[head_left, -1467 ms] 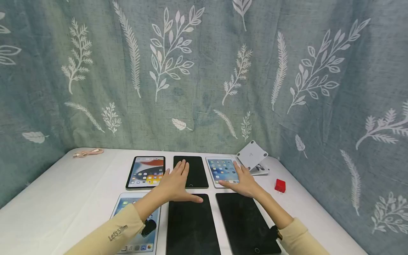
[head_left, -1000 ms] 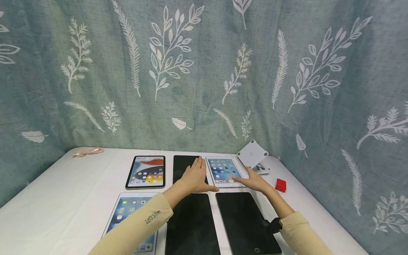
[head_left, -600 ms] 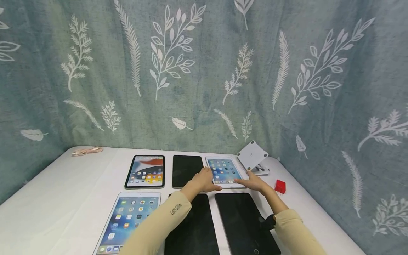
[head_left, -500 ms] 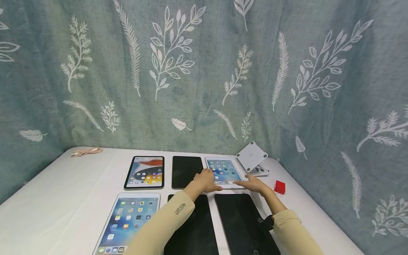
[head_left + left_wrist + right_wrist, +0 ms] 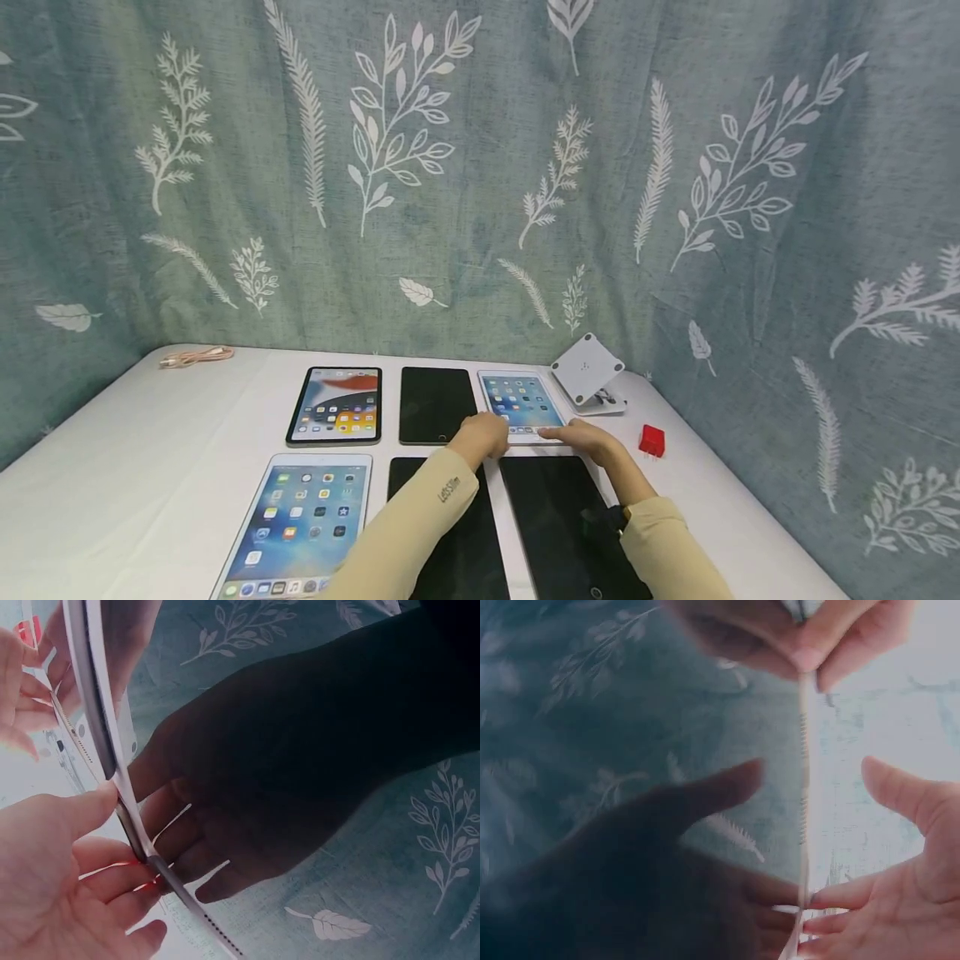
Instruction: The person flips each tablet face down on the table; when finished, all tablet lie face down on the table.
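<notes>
A large dark-screened tablet (image 5: 555, 508) lies in the front row at the right of the head view. My left hand (image 5: 483, 437) is at its far left corner; in the left wrist view the thumb (image 5: 101, 804) and curled fingers pinch the rim there. My right hand (image 5: 591, 440) is by the far right corner. In the right wrist view its straight fingers (image 5: 847, 894) touch the edge with the small holes, while the thumb stands apart. The dark screen mirrors both the hand and the curtain. From the head view, the left fingertips are hidden.
Just beyond lies a white tablet (image 5: 525, 402) with a lit screen. Other tablets flank it: a black one (image 5: 435, 398), a dark-rimmed lit one (image 5: 335, 404), a white one (image 5: 300, 517) and another black one (image 5: 461, 542). Behind are a stand (image 5: 587, 371), red charger (image 5: 652, 440) and cable (image 5: 197, 357).
My left hand has come right and down from above the back middle tablet, its fingers going from spread to curled. My right hand has drawn back from the white tablet to the dark tablet's far edge.
</notes>
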Available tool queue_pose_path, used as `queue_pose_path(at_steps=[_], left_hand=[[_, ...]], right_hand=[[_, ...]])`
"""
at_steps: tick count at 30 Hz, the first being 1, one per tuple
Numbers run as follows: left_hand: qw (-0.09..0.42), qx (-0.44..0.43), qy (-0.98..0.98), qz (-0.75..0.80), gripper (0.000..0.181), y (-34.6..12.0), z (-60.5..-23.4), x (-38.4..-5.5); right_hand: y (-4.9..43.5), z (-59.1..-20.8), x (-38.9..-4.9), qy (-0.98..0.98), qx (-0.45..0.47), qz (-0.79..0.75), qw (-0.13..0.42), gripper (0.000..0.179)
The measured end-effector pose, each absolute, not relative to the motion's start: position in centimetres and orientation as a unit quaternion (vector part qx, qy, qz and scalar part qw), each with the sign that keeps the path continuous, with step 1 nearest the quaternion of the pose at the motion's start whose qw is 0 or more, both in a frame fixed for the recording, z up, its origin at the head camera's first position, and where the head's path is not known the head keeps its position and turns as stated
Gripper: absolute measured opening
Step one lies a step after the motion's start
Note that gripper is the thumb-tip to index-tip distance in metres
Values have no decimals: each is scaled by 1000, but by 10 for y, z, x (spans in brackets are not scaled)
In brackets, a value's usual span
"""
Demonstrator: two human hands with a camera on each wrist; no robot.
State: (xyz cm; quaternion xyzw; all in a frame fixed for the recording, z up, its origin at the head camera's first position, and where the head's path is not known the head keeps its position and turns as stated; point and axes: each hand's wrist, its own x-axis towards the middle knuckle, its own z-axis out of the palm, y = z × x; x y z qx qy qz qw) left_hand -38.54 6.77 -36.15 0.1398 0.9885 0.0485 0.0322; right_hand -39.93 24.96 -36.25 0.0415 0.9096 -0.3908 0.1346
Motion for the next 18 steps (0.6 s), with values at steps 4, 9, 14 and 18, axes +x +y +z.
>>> queue_pose_path(at_steps=[4, 9, 14, 18], left_hand=[[24, 148, 987, 56, 17, 63, -363, -387], [14, 169, 984, 62, 19, 61, -364, -388], [7, 183, 980, 81, 22, 63, -364, -388], [10, 180, 978, 104, 17, 68, -371, -401]], right_hand=[[247, -365, -407, 881, 65, -452, 125, 77], [270, -389, -438, 835, 66, -540, 84, 74], [275, -382, -432, 810, 46, -583, 41, 49], [263, -358, -406, 770, 32, -637, 32, 25]])
